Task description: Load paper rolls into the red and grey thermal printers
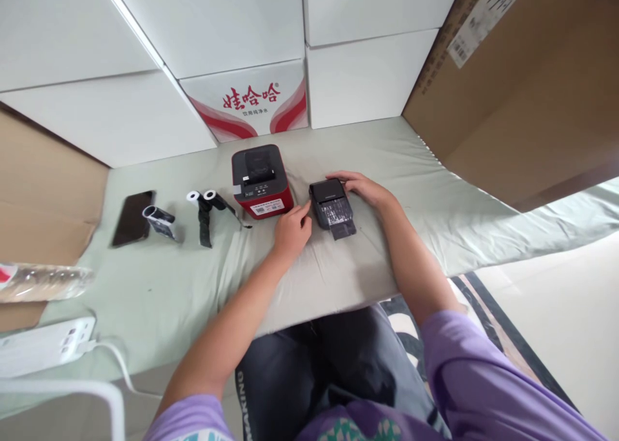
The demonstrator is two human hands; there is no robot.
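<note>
We see a small black printer point(330, 204) lying on the pale green cloth of the bench point(159, 286), just right of centre, with a dark strip of paper point(342, 229) sticking out of its near edge. Our right hand point(362, 187) rests against the printer's far right side, fingers curled loosely about the corner; how firmly it grips we cannot tell, since the palm side is hidden. Our left hand point(291, 228) sits at the printer's left edge, fingers partly bent, the fingertips touching or almost touching the casing, holding nothing else.

Just left of the small printer stands a larger red and black printer point(261, 181), its label too small to read. Further left lie two white paper rolls point(203, 198) with a dark strip trailing toward us, then another roll point(158, 220), then a dark phone point(133, 217) lying flat.

At the bench's left edge a clear plastic bottle point(43, 282) is cut off by the frame, and a white power strip point(46, 345) with its cable lies near the front corner. White cartons point(249, 102) and a brown cardboard box point(522, 86) stand behind.
</note>
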